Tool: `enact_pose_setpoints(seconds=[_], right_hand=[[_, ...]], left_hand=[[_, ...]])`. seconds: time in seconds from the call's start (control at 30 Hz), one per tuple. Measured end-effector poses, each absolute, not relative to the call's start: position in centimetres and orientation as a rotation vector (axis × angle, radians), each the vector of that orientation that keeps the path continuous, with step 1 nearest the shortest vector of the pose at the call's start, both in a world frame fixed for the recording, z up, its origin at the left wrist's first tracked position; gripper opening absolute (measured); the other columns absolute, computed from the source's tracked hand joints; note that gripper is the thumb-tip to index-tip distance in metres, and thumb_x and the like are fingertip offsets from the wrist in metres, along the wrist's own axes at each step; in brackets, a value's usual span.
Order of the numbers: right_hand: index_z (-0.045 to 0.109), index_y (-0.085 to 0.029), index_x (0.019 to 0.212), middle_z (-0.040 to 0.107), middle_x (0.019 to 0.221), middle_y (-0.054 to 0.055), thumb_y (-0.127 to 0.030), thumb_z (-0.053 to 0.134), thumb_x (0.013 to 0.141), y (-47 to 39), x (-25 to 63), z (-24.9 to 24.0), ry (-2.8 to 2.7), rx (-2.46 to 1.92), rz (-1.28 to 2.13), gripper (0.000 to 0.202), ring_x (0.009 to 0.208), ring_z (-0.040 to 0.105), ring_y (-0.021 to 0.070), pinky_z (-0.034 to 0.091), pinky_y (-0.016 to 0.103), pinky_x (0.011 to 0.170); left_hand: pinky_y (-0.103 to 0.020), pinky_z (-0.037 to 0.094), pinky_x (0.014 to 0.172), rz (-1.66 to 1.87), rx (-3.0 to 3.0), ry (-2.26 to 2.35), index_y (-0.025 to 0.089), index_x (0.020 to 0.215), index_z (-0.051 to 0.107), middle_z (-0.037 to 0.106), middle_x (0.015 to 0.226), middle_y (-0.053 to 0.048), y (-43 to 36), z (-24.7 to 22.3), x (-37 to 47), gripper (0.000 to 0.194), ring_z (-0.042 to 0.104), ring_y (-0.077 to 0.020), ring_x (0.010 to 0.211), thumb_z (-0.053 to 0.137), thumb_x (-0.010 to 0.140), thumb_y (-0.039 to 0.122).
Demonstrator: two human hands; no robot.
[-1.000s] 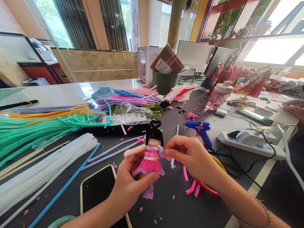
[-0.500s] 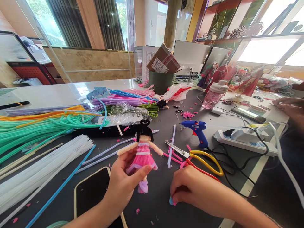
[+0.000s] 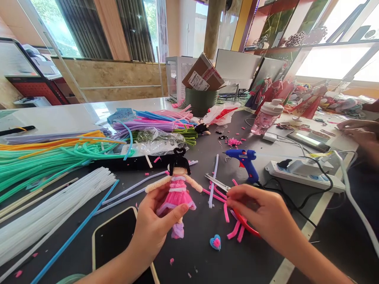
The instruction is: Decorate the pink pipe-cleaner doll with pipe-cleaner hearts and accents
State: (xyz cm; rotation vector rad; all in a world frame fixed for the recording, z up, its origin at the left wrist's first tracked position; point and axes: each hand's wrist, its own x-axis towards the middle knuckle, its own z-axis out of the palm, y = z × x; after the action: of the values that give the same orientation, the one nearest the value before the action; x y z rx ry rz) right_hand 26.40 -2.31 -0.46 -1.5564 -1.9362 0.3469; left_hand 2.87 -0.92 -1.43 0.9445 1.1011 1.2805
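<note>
My left hand (image 3: 161, 223) is closed round the skirt of a small doll (image 3: 178, 185) with black hair, a pink dress and cream arms. My right hand (image 3: 251, 203) is over the scissors (image 3: 247, 224), its fingertips pressed together by the pivot; the yellow handle is hidden behind it, and whether the fingers grip anything cannot be made out. On the dark table below lies a blue and pink heart (image 3: 215, 242). Pink pipe cleaner pieces (image 3: 233, 228) are scattered beside the scissors. A blue glue gun (image 3: 244, 161) rests just beyond them.
Bundles of green (image 3: 53, 157) and white pipe cleaners (image 3: 59, 213) cover the left side. A phone (image 3: 115, 240) lies beside my left forearm. At the right are a power strip (image 3: 304, 177) with cables and a pink bottle (image 3: 266, 116). Another person's hand (image 3: 355, 130) shows at the right edge.
My right hand has moved up from the table surface to the scissors. The heart it was holding now lies on the table. My left hand still holds the doll in nearly the same place.
</note>
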Motion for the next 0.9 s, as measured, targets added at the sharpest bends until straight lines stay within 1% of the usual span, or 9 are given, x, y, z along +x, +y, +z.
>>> enact_pose_setpoints(seconds=[0.07,0.1,0.2,0.33,0.47,0.53,0.67,0.83,0.9], right_hand=[[0.070,-0.025,0.091,0.076,0.082,0.001,-0.032,0.055,0.088,-1.6,27.8,-0.9,-1.997,-1.754,0.190,0.017,0.070,0.071,0.0184,0.055,0.027,0.066],[0.071,-0.025,0.091,0.077,0.085,0.003,-0.032,0.055,0.087,-1.3,28.5,-1.2,-2.015,-1.826,0.140,0.018,0.072,0.072,0.0211,0.055,0.030,0.065],[0.072,-0.022,0.082,0.076,0.079,0.006,-0.031,0.055,0.084,-0.8,30.4,-2.0,-2.040,-1.945,0.083,0.019,0.066,0.071,0.0273,0.053,0.036,0.056],[0.073,-0.023,0.082,0.077,0.088,0.007,-0.028,0.053,0.085,-1.0,31.3,-2.6,-2.088,-1.974,0.075,0.021,0.073,0.073,0.0260,0.054,0.034,0.058],[0.073,-0.023,0.091,0.076,0.100,0.008,-0.030,0.049,0.090,-0.8,30.5,-2.3,-2.128,-1.934,0.089,0.025,0.084,0.073,0.0253,0.055,0.033,0.063],[0.072,-0.023,0.092,0.076,0.099,0.007,-0.028,0.047,0.091,-0.7,29.8,-2.0,-2.153,-1.896,0.112,0.025,0.085,0.072,0.0240,0.055,0.033,0.066],[0.070,-0.024,0.091,0.076,0.092,0.003,-0.023,0.047,0.091,-0.6,28.8,-1.7,-2.164,-1.835,0.140,0.023,0.078,0.071,0.0202,0.054,0.030,0.065],[0.069,-0.021,0.085,0.076,0.082,0.004,-0.026,0.049,0.091,-0.7,29.4,-1.6,-2.076,-1.836,0.100,0.022,0.065,0.069,0.0218,0.051,0.031,0.056],[0.070,-0.022,0.083,0.076,0.079,0.003,-0.027,0.052,0.091,-0.9,29.4,-1.5,-2.064,-1.810,0.108,0.020,0.064,0.069,0.0203,0.051,0.030,0.057]], left_hand=[[-0.022,0.058,0.052,1.290,0.945,1.108,0.014,0.110,0.062,0.075,0.096,-0.007,-0.8,-1.4,2.9,0.061,0.071,-0.0202,0.075,0.090,0.058,0.030],[-0.022,0.058,0.053,1.294,0.944,1.106,0.014,0.110,0.062,0.075,0.096,-0.007,-0.8,-1.4,2.9,0.061,0.072,-0.0205,0.077,0.090,0.058,0.030],[-0.020,0.056,0.049,1.289,0.939,1.093,0.014,0.110,0.061,0.075,0.096,-0.007,-0.8,-1.6,2.8,0.061,0.071,-0.0176,0.071,0.090,0.058,0.027],[-0.020,0.057,0.048,1.297,0.935,1.087,0.014,0.110,0.062,0.076,0.093,-0.006,-0.8,-1.8,2.8,0.059,0.070,-0.0163,0.067,0.090,0.059,0.027],[-0.020,0.054,0.041,1.271,0.953,1.069,0.015,0.109,0.062,0.076,0.087,-0.004,-0.8,-1.7,2.8,0.056,0.066,-0.0129,0.052,0.088,0.061,0.029],[-0.019,0.054,0.040,1.274,0.952,1.081,0.015,0.108,0.062,0.076,0.085,-0.003,-0.9,-1.6,2.9,0.055,0.065,-0.0123,0.051,0.088,0.061,0.028],[-0.018,0.053,0.039,1.271,0.944,1.100,0.014,0.106,0.062,0.077,0.083,-0.004,-0.8,-1.3,3.0,0.055,0.064,-0.0114,0.049,0.089,0.060,0.026],[-0.016,0.052,0.040,1.289,0.920,1.088,0.014,0.107,0.063,0.076,0.089,-0.004,-0.6,-1.2,3.1,0.055,0.061,-0.0087,0.049,0.089,0.059,0.022],[-0.017,0.052,0.042,1.288,0.907,1.085,0.014,0.107,0.062,0.076,0.093,-0.005,-0.7,-1.2,3.1,0.056,0.060,-0.0082,0.051,0.090,0.059,0.022]])
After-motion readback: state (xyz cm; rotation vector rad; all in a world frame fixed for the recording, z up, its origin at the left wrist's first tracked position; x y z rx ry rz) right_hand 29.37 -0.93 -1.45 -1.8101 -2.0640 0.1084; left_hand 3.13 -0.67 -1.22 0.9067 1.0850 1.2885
